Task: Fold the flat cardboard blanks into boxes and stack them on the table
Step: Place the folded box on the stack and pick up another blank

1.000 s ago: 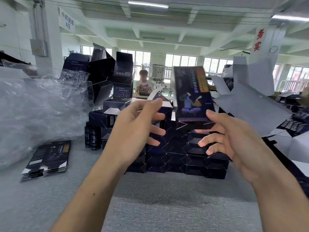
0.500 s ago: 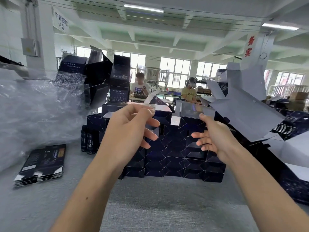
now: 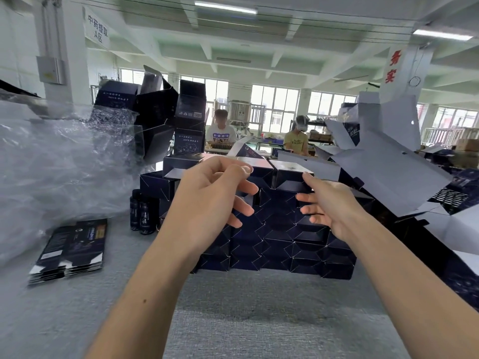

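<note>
Box point(image 3: 289, 177) now laid atop stack point(image 3: 280, 246), dark navy, glossy, end flaps folded

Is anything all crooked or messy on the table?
Yes. Behind the neat stack of folded boxes, the tall open boxes at the back left lean at odd angles with flaps sticking up. On the right, big pale unfolded blanks lie tilted in a loose heap.
</note>
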